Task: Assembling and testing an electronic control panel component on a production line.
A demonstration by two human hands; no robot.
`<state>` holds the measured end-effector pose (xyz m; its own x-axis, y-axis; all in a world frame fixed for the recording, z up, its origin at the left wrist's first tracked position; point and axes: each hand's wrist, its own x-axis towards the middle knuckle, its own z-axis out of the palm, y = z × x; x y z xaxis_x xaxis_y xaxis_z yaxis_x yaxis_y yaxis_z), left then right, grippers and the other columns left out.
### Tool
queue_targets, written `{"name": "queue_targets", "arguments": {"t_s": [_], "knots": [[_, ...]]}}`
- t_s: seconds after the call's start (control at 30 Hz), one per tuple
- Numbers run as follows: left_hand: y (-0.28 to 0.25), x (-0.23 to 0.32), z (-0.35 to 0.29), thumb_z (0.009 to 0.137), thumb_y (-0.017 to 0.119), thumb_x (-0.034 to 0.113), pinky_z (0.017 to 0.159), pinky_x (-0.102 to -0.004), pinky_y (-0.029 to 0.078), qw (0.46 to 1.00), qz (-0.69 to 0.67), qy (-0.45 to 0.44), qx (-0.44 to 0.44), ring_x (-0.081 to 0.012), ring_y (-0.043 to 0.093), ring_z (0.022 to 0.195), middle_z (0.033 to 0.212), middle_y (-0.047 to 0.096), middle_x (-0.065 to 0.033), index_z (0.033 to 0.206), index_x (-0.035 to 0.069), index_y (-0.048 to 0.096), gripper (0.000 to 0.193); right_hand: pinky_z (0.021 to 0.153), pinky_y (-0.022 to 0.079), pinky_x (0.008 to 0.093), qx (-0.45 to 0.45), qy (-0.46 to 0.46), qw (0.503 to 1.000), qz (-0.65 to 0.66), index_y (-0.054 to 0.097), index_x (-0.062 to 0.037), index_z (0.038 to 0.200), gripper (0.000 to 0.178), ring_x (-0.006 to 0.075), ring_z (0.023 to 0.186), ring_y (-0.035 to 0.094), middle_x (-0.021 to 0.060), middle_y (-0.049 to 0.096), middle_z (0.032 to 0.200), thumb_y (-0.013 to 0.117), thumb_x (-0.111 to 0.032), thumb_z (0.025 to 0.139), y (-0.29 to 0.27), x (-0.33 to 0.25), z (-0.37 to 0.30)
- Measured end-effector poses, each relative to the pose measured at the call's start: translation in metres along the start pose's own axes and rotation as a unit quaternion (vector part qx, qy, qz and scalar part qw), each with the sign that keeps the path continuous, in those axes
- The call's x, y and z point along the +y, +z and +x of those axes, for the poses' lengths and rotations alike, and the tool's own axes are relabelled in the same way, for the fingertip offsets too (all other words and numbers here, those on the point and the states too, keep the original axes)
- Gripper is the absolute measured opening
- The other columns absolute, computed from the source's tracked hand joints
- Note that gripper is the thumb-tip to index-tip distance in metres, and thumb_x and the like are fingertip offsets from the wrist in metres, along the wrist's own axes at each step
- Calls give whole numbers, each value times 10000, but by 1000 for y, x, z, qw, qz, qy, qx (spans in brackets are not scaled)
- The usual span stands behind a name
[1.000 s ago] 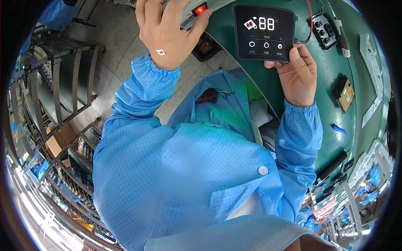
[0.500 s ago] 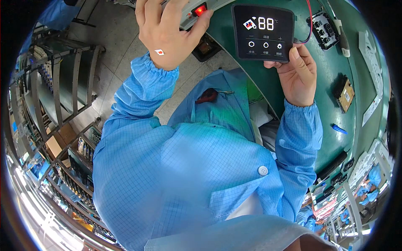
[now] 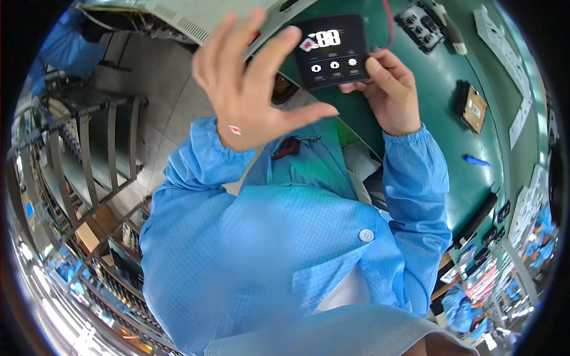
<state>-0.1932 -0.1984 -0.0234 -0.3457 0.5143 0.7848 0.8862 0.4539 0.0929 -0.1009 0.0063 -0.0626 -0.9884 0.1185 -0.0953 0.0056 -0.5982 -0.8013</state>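
- I am gripping the black display panel (image 3: 329, 53) with my right hand (image 3: 393, 92), thumb and fingers closing on its lower right corner, and I am holding it up over the near edge of the green table (image 3: 439, 113).
- My left hand (image 3: 249, 98) is hovering beside the panel with fingers spread, gripping nothing that I am seeing.
- For a good hold, I should be pinching only the rim, so that my thumb is leaving the lit digits and icons uncovered.
- I should be giving the red wire (image 3: 390, 24) some slack and angling the face toward my eyes.
- I should be minding my left fingertips, since a stray brush could be pressing the face.
- My left index finger is appearing right at the panel's left edge; whether it is touching, I am not able to tell.
- My right hand is hiding where the wire is joining, and the panel's back is facing away.
- The lit marks are smearing, and my left fingers are blurring.
- Behind those fingers, a small red part (image 3: 253, 37) is showing only partly.
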Motion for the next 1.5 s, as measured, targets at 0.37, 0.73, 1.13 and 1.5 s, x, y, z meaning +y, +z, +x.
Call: {"name": "queue_targets", "arguments": {"t_s": [0.37,0.73,1.13,1.5], "knots": [[14,48,24,632,774,282,753,-416,505,966,-66,-25,-247,-328,598,912,1092,570,-133,1362,175,459,802,580,470,296,129,-156,916,-347,667,9,794,274,91,634,558,78,613,653,630,-250,874,8,8,-3],[-13,84,35,671,838,254,1032,-461,374,697,-633,-79,-327,-358,445,1243,1363,363,-240,1309,105,300,848,547,502,378,253,-226,842,-420,639,-13,714,443,269,552,632,142,631,631,655,-437,842,-16,-21,-22],[128,298,27,621,863,346,938,-480,409,732,-593,141,-304,-434,474,1164,1293,419,-280,1107,34,359,766,725,497,396,639,37,170,-749,630,-135,1128,442,309,860,628,130,647,992,712,-378,768,-120,-91,-376],[68,366,37,670,703,270,987,-499,292,872,-301,382,-49,-281,498,1159,1158,566,-114,1151,167,571,509,697,487,364,470,-93,514,-711,586,-92,1243,657,297,780,612,131,610,878,734,-59,604,-31,-102,-423]]}}
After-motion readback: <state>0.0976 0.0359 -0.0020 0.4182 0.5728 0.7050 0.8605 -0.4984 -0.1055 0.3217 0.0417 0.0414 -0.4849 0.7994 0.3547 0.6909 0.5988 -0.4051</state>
